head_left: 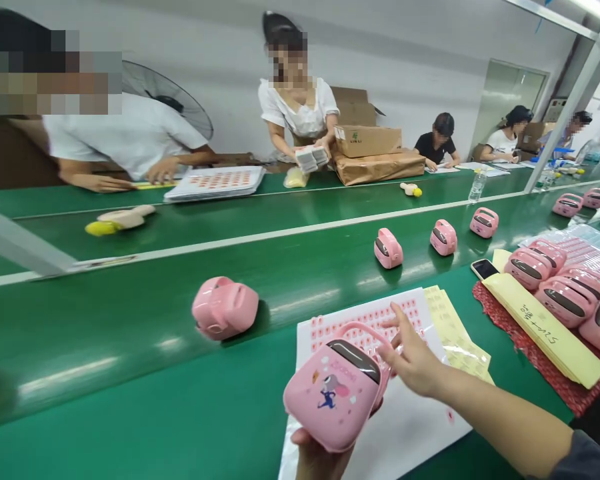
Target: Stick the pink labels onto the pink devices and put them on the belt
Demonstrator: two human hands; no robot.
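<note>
My left hand (316, 455) grips from below a pink toy case (333, 388) with a cartoon figure on its side and a dark window on top. My right hand (411, 357) reaches in from the right, fingers pinched near the case's pink handle and over a white sheet of small red stickers (353, 320). What the fingertips hold, if anything, is too small to make out.
Pink cases (225, 307) ride the green conveyor (130, 333), more (388, 249) further right. A pile of pink cases (565, 290) lies on a red mat with a yellow envelope (545, 327) and a phone (484, 269). Other people work across the belt beside cardboard boxes (367, 141).
</note>
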